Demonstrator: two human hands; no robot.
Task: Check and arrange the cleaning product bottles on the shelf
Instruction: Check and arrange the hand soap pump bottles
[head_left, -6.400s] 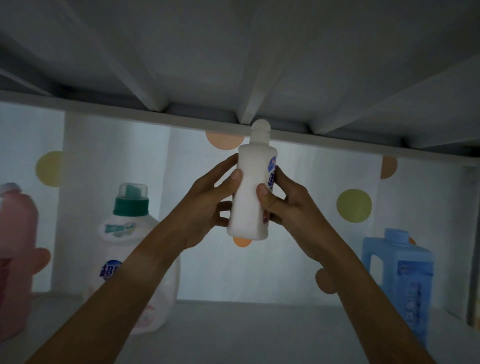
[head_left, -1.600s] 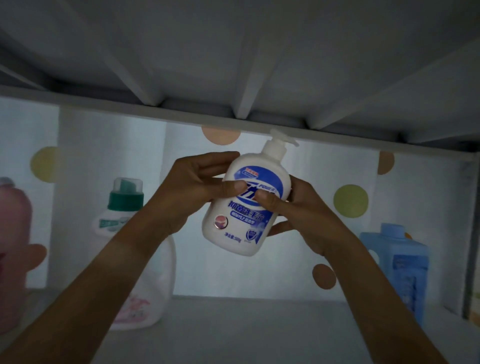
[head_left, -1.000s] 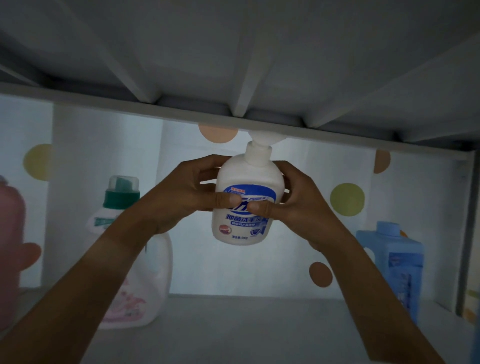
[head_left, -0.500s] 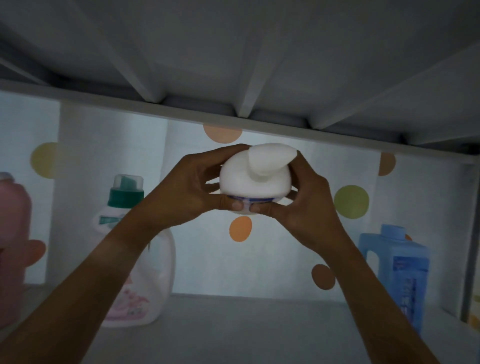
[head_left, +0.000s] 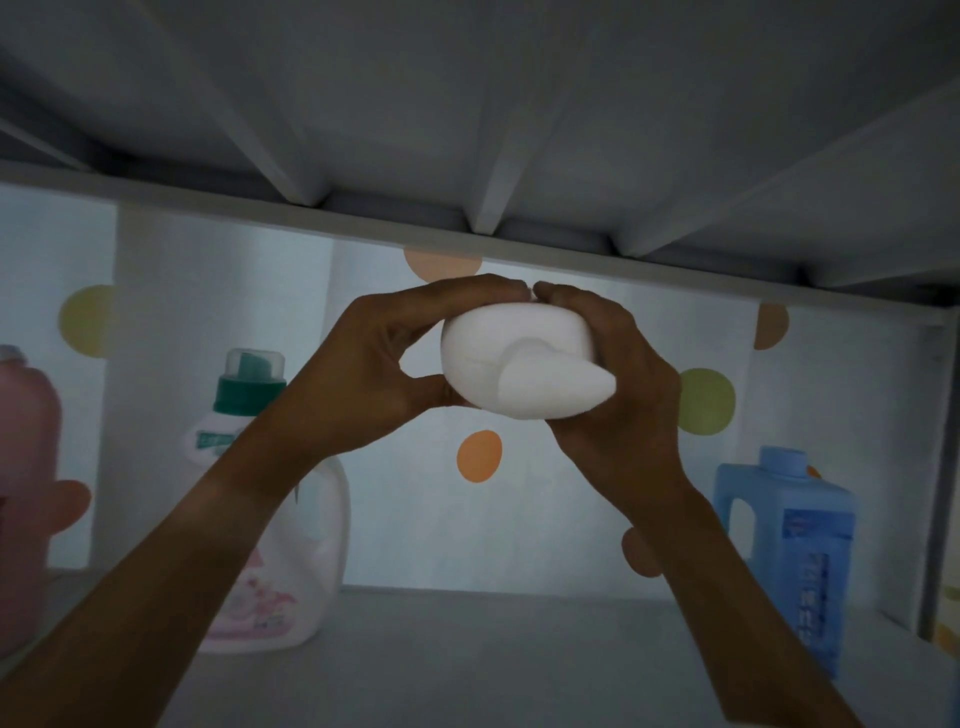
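Both my hands hold a white pump bottle in the air at the middle of the shelf bay. It is tipped so that its top and pump head face me, and its label is hidden. My left hand grips its left side with fingers over the top and thumb underneath. My right hand wraps its right side. A white detergent bottle with a green cap stands on the shelf at the left, partly behind my left forearm. A blue bottle stands at the right.
A pink bottle stands at the far left edge. The grey shelf board runs below my arms. The ribbed underside of the upper shelf is close above the bottle. A dotted backing sheet closes the back.
The pump bottle has tipped further toward me since a second ago, from upright with its label showing to top-on. My fingertips now meet over it.
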